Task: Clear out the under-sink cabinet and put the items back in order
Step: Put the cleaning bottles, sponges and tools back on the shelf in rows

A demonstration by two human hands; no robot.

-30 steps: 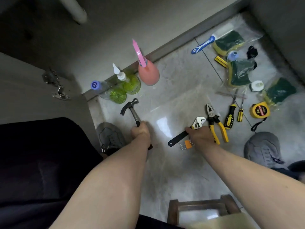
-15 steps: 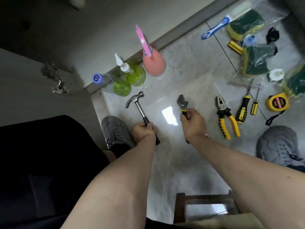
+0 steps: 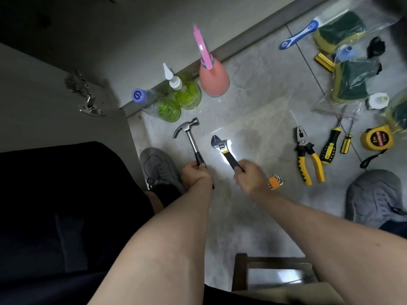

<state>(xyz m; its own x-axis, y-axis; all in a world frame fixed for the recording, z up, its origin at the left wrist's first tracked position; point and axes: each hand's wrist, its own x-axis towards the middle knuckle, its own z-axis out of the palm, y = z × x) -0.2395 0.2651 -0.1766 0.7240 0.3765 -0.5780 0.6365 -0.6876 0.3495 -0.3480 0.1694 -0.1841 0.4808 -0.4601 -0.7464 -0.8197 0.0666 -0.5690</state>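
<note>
Now left hand (image 3: 195, 175) grips hammer (image 3: 189, 137), right hand (image 3: 248, 177) wrench (image 3: 222, 150); heads apparently point up-left.

home kitchen floor: open cabinet door hinge (image 3: 84, 96), sponges (image 3: 337, 31).

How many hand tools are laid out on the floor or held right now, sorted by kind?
Hammer: 1, in the left hand
Wrench: 1, in the right hand
Pliers: 1
Screwdrivers: 2
Tape measure: 1
Hex key set: 1
Total: 7
</note>
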